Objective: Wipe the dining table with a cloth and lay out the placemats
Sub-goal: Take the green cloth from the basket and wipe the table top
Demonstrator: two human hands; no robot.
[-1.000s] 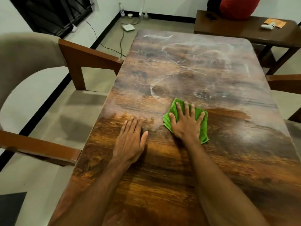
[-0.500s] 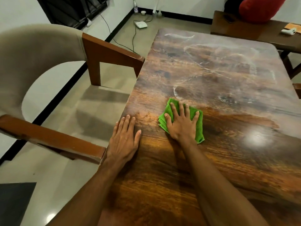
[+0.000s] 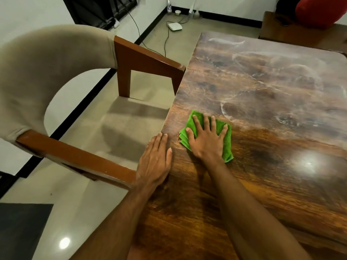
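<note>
Two hands lie flat: the right hand (image 3: 207,140) presses one folded green cloth (image 3: 225,139) onto the table (image 3: 262,184) near its left edge; the left hand (image 3: 155,162), empty, rests beside it. One chair (image 3: 56,76) stands alongside.

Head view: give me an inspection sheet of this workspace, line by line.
Surface: dining table, dark wood; hazy streaks on the far half, near half darker and glossy.
Job's things: green cloth folded, flat on the table near its left edge; placemats not seen.
Clutter: nothing seen on the table.
Grippers: right hand spread flat on the cloth; left hand flat at the table's left edge, holding nothing.
Cables: black cable on the floor by a white box.
Surroundings: chair left of the table; side bench beyond.
</note>
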